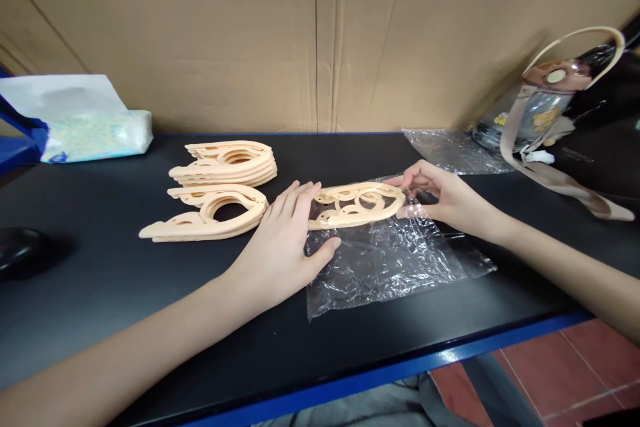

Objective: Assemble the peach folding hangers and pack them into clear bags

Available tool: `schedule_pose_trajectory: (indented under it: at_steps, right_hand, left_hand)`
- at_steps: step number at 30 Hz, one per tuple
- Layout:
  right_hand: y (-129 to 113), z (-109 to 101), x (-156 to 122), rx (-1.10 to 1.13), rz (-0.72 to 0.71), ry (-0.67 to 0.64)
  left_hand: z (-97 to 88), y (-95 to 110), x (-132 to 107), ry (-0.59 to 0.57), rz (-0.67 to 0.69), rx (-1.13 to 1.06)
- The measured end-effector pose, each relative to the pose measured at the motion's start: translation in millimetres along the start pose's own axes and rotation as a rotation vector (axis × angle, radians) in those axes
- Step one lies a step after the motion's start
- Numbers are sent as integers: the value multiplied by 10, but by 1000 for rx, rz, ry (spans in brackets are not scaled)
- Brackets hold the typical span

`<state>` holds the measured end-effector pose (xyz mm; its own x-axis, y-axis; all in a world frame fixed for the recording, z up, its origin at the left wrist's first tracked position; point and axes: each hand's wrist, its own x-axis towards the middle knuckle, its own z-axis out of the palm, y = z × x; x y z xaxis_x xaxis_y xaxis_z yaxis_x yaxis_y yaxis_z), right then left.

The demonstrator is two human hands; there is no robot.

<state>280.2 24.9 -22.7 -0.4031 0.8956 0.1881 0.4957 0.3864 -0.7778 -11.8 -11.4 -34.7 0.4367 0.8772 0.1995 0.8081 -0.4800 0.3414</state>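
A peach-coloured plastic piece with curved cut-outs lies across the top edge of a clear plastic bag on the black table. My left hand rests flat on the table, fingers stretched against the piece's left end and thumb on the bag's edge. My right hand pinches the bag's film at the piece's right end. Two stacks of the same peach pieces lie just left of my left hand.
A second clear bag lies at the back right beside a bottle with a beige strap. A tissue pack sits at the back left, a dark round object at the left edge. A cardboard wall stands behind; the table's blue front edge is near.
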Motion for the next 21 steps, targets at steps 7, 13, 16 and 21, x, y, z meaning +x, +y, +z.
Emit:
schedule_pose_trajectory:
  at_steps: [7, 13, 16, 21]
  right_hand:
    - [20, 109, 14, -139, -75, 97]
    - [-61, 127, -13, -211, -115, 84]
    - [-54, 92, -44, -234, -138, 54]
    - [-31, 46, -91, -256, -167, -17]
  left_hand:
    - [-42, 26, 65, -10, -26, -100]
    - [-62, 33, 75, 32, -2, -128]
    - [-60, 34, 60, 33, -9, -146]
    - [-59, 36, 48, 2, 21, -166]
